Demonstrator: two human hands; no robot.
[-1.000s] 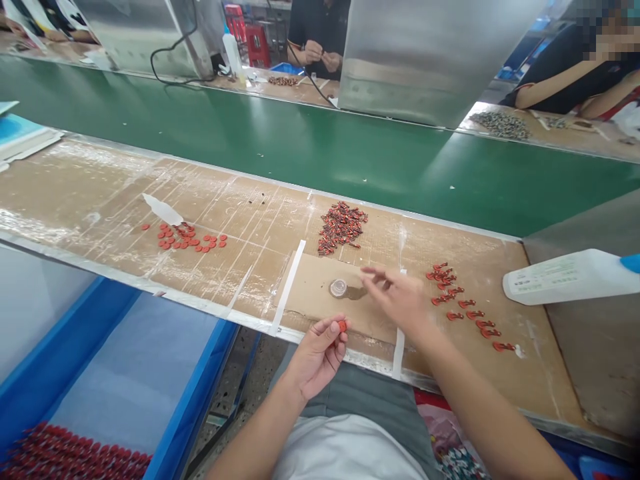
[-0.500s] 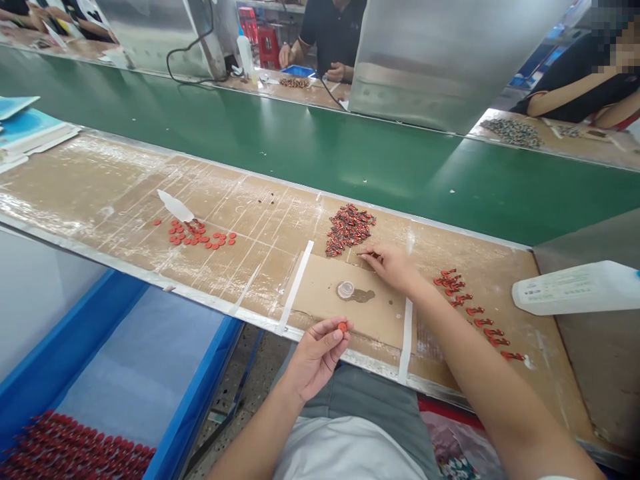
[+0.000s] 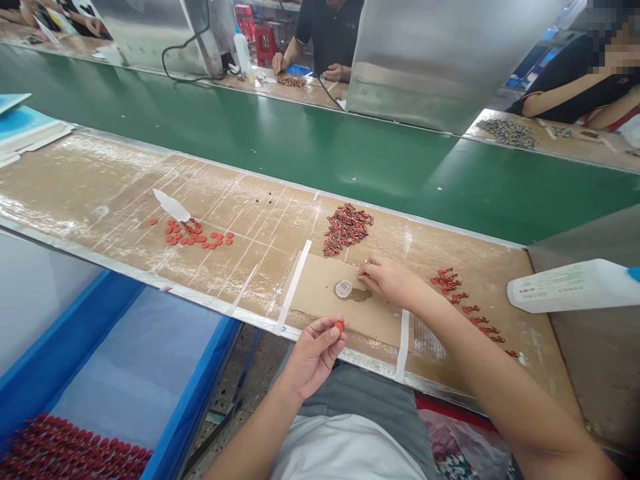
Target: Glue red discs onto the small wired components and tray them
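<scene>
1. Containers: a blue-rimmed tray [image 3: 194, 380] sits below the bench edge, lined with a pale blue sheet, and a dense mass of small red-and-black parts [image 3: 75, 451] fills its near corner.
2. Left hand [image 3: 314, 357]: thumb and fingertips clenched together, pinching a small red-orange disc [image 3: 339, 326] just above the bench edge, the other fingers curled in.
3. Right hand [image 3: 393, 282]: fingers gathered, their tips [image 3: 363, 268] down on a taped cardboard sheet [image 3: 320, 293]. Whether they grip anything is hidden.
4. On the sheet: a small clear round cap [image 3: 343, 289] sits just beside a brown smear [image 3: 363, 295], close to the right fingertips.
5. Bench: a loose pile of red-and-black parts [image 3: 348, 229] lies just past the sheet, a scattered row of red parts [image 3: 473, 310] to the right, and red discs [image 3: 197, 239] to the left — a white plastic bottle [image 3: 567, 288] lies at the far right.
6. Beyond: a green conveyor belt [image 3: 320, 167] runs behind the bench — a co-worker's hands [image 3: 334, 72] work across it.
</scene>
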